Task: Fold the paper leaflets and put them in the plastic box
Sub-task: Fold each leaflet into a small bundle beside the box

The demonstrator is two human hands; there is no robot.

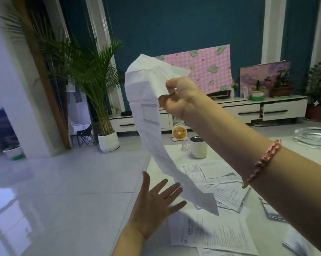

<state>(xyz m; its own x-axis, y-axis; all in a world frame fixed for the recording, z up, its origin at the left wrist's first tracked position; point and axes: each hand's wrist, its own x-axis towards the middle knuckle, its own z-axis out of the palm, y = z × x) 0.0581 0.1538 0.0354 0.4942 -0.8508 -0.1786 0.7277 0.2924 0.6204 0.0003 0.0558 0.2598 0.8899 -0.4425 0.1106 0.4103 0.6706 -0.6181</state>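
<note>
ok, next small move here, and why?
Probably the left hand catches the dangling lower end of the leaflet: the right hand pinches only its top, it hangs unfolded, and the open left palm sits just beside the tail.

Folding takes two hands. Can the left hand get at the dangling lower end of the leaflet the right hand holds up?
Probably yes. The left hand is open beside the hanging lower end of the leaflet, nothing between them; the right hand pinches its top.

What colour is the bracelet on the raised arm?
Pink bracelet, behind the right hand pinching the leaflet; head view.
</note>
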